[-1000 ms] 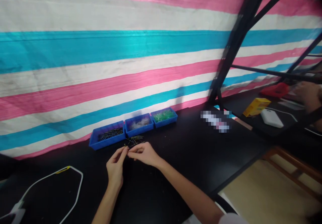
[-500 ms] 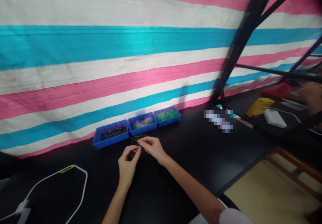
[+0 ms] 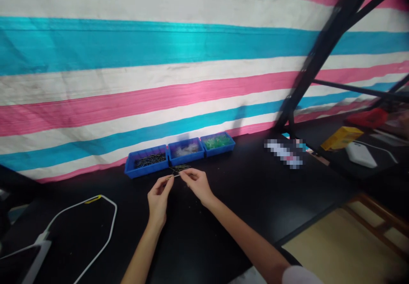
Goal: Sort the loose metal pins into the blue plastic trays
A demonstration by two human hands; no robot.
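My left hand [image 3: 158,199] pinches one end of a thin, pale rod [image 3: 177,176] between thumb and forefinger. At its other end my right hand [image 3: 196,185] also pinches it, so a short length shows between the fingertips. The rod's exact kind is too small to make out. Just beyond the fingers lies a small loose pile of thin dark rods [image 3: 180,167] on the black table. Behind them stand three blue trays in a row: the left tray [image 3: 147,172] holds thin dark rods, the middle tray [image 3: 187,158] small clear pieces, the right tray [image 3: 220,149] small green pieces.
A white cable [image 3: 114,216] loops over the table [image 3: 249,199] at left, near a flat white-edged device [image 3: 40,258]. A blurred-out item [image 3: 284,153] lies at right. Beyond the black frame post [image 3: 306,73] are a yellow box [image 3: 341,138] and a white power bank [image 3: 361,154].
My hands have drawn slightly apart sideways, and the pale rod now shows between them. The whole view has shifted a little, with the trays appearing higher and further right.
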